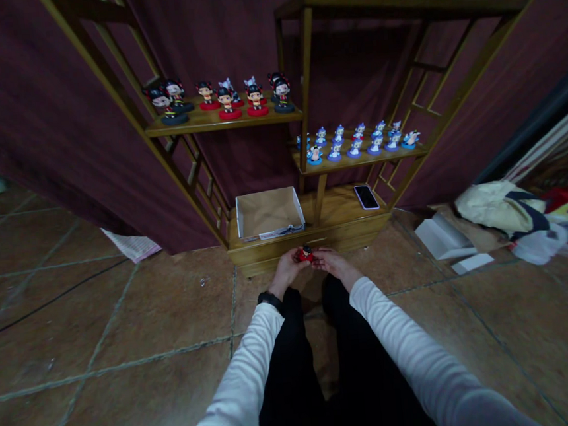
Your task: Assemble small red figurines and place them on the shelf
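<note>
Between my two hands is a small figurine (306,253) with dark hair and a red base. My left hand (289,266) closes on its left side, and the fingers of my right hand (332,260) pinch it from the right. Just beyond them stands the low wooden cabinet of the shelf, with an open cardboard box (268,211) on top; no figurines show inside it. Several black- and red-based figurines (227,104) stand on the upper left shelf board. Two rows of small blue and purple figurines (355,144) occupy the right board.
A phone (366,197) lies on the cabinet top at the right. On the tiled floor to the right are a white box (444,237), a cream-coloured bag (500,207) and plastic bags (539,238). Printed paper (131,243) and a thin cable (48,301) lie to the left.
</note>
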### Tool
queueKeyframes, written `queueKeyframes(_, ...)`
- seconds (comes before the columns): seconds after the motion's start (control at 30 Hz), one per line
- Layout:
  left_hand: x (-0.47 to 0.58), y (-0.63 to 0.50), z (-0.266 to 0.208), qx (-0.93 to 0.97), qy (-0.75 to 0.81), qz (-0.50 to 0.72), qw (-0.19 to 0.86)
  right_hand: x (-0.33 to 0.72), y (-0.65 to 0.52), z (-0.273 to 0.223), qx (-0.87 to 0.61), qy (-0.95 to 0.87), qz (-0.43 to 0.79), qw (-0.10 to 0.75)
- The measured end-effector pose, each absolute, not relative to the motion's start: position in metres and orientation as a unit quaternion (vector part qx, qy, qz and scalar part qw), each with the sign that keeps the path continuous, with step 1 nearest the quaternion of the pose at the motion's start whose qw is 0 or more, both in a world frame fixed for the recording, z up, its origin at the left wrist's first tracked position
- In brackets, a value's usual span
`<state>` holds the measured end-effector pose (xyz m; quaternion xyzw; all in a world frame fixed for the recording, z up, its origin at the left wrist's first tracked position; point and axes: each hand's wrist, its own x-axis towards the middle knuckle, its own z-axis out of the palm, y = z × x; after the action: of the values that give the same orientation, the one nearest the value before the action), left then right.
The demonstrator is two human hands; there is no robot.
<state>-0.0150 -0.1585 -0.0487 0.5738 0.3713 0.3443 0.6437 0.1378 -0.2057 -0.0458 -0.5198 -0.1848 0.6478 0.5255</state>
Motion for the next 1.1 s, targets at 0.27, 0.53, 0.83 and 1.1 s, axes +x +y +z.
queueKeyframes(0.27,-0.016,-0.154,-0.060,0.619,0.408,0.363,0.564,0.136,-0.208,-0.042,-0.483,-0.205,0.659,0.539)
queueKeyframes(0.53,-0.015,-0.164,-0.050,0.704,0.445,0.327,0.447,0.136,-0.208,-0.045,-0.495,-0.219,0.657,0.525)
queueKeyframes(0.83,-0.015,-0.175,-0.027,0.790,0.435,0.228,0.368,0.138,-0.209,-0.045,-0.504,-0.202,0.640,0.544)
queueKeyframes(1.1,-0.014,-0.191,-0.006,0.834,0.493,0.128,0.213,0.137,-0.211,-0.051,-0.475,-0.238,0.634,0.561)
